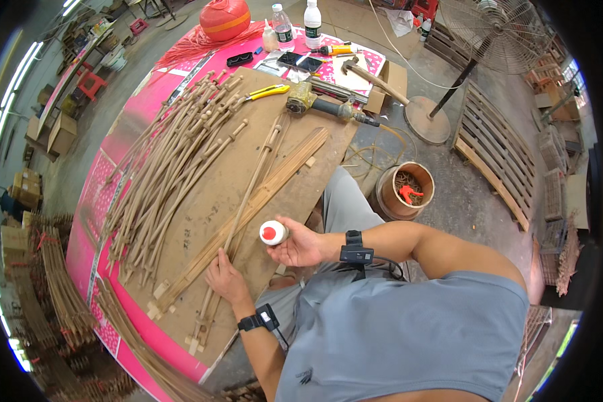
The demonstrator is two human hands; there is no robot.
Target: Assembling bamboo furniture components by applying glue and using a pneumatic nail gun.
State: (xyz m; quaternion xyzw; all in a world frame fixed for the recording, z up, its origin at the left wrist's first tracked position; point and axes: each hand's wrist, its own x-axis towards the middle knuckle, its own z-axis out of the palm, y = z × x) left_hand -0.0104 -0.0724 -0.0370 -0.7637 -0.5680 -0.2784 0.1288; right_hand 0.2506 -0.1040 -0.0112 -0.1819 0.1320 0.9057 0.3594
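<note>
My right hand (301, 242) is wrapped around a small white bottle with a red cap (275, 232), its top facing up towards me, above the near edge of the table. Lower left, my left hand (226, 278) has its fingers on a thin wooden stick (249, 187) with a turned knob near its far end. This stick slants across the board, and the hand hides part of it. Alongside it lies a wide flat wooden strip (285, 171) with a rounded far end. To the left is a large pile of similar knobbed sticks (174, 161).
Yellow-handled cutters (269, 92), a power tool (321, 107) and a hammer (375, 79) lie towards the far side. Bottles (313, 24), a phone (300, 62) and a red ball-shaped bundle (224, 19) stand beyond. A wooden bucket (405, 191) and a standing fan (479, 53) are at right.
</note>
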